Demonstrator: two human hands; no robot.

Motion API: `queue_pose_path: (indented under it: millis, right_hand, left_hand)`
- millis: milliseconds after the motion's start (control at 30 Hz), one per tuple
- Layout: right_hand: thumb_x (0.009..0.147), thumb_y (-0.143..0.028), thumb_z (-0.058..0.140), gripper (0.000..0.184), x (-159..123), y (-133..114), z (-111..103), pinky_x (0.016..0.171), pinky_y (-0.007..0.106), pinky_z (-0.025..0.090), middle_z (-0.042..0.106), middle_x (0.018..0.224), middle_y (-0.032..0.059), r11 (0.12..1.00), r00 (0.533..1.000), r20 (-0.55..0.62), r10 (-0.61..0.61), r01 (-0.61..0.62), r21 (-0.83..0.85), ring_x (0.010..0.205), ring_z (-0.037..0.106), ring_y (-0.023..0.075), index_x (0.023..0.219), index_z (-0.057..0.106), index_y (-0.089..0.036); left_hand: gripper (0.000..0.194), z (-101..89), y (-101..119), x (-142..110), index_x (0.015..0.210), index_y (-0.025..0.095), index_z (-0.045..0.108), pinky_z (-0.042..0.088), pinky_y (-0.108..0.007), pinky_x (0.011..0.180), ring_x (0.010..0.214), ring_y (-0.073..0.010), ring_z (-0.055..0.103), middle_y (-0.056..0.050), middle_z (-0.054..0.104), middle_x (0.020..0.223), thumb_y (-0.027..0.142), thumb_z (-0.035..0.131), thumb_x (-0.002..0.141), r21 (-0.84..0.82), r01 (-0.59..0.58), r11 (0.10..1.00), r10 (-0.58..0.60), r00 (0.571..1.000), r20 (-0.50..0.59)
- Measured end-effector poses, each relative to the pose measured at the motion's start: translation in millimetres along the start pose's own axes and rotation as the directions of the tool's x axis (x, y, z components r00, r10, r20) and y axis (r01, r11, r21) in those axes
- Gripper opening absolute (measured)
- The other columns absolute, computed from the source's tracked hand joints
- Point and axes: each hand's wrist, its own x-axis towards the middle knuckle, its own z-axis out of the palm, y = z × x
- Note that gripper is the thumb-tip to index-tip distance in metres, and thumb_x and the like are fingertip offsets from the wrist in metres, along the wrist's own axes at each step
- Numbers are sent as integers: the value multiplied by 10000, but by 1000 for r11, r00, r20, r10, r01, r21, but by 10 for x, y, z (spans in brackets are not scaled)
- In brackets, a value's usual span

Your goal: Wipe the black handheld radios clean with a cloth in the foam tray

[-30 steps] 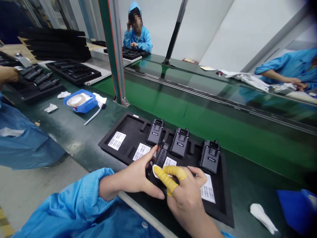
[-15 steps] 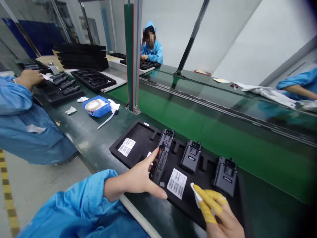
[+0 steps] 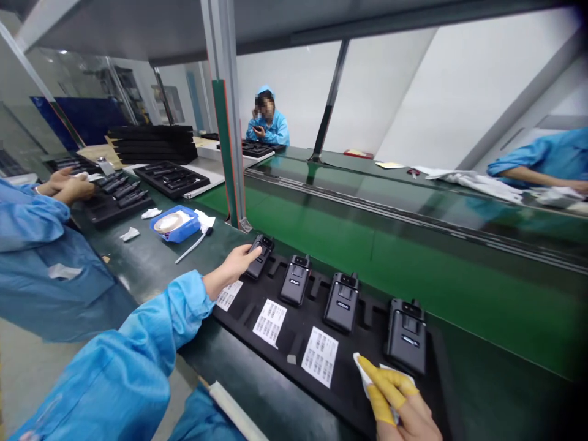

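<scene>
My left hand (image 3: 235,264) is closed on a black handset (image 3: 261,260), thumb on its back, at the far-left slot of the black foam tray (image 3: 294,334). Three similar handsets stand in a row to its right: one (image 3: 295,282), another (image 3: 342,301) and a third (image 3: 407,337), each back-side up with a small label. In front of them lie white barcode sheets, the nearest sheet (image 3: 320,356) close to my right hand (image 3: 404,398). Yellow finger covers are on that hand, and its fingers pinch a white cloth (image 3: 362,372) above the tray's front right part.
A blue bin (image 3: 177,231) with a tape roll stands left of the tray, beside a white cable (image 3: 189,248). A metal post (image 3: 227,141) rises behind. A co-worker's hands (image 3: 71,184) are at another tray (image 3: 114,211) on the left. Other people sit across the green line.
My left hand has carried the handset from above the tray's middle to its far-left slot. My right hand keeps its pinch on the cloth. The view has tilted up.
</scene>
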Motion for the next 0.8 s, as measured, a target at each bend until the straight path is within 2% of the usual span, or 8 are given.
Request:
queue_pose_path:
  millis: [100,200,267,333,467,600,667,800]
  right_hand:
    - [857,-372,540,235,40,-73,3,698,286,464,689,910,36,1000,1000,-11,11,-11,-14,813,637,177,952,711,-242]
    - [870,-392,510,264,95,-170,23,687,289,457,685,889,34,999,996,-78,48,-47,14,787,629,169,938,716,-242]
    - [869,-391,509,264,123,-215,30,689,286,456,681,882,32,996,992,-105,75,-71,45,784,625,164,944,717,-245]
    - [857,-380,529,248,134,-225,25,692,283,457,679,884,32,993,989,-104,101,-93,74,785,624,162,954,716,-248]
    - [835,-349,559,231,119,-189,-2,690,275,467,685,898,33,983,990,-33,140,-135,127,799,628,162,975,714,-249]
    - [843,-373,524,259,117,-218,-4,707,292,471,685,888,47,964,972,-39,231,-223,147,812,629,172,941,722,-237]
    - [841,-386,516,270,130,-251,1,718,303,473,685,883,52,953,962,-50,268,-257,161,816,631,179,920,727,-237]
    - [830,-365,533,247,183,-297,-15,700,295,483,678,851,49,941,959,-23,282,-272,204,789,631,171,906,731,-238]
  left_hand:
    - [219,-44,-3,61,940,119,613,521,-344,736,813,-170,620,-32,630,918,332,588,894,233,-60,971,72,996,-44]
    - [154,-42,81,7,966,130,616,460,-393,888,1022,-238,571,-74,609,1021,241,606,860,429,-125,895,172,983,-71]
    - [225,52,146,-102,1073,150,589,403,-394,966,1150,-264,503,-109,569,1133,214,577,858,515,-166,841,227,972,-58]
    - [310,227,190,-251,1151,169,550,401,-385,966,1144,-268,518,-116,571,1145,261,573,856,569,-195,799,237,972,1]
    - [620,620,210,-471,1202,148,506,474,-403,808,916,-319,641,-120,655,960,444,721,701,615,-178,768,124,984,131]
    - [927,780,197,-423,1331,123,371,464,-431,819,1014,-385,612,-184,644,1076,454,798,577,600,-107,793,27,990,141]
    - [881,792,193,-372,1283,115,419,450,-441,855,1058,-392,587,-197,627,1114,439,803,560,564,-80,822,-1,990,142]
    - [546,852,188,-390,1054,130,560,385,-468,952,1106,-387,540,-174,609,1119,337,771,595,431,-76,899,10,988,154]
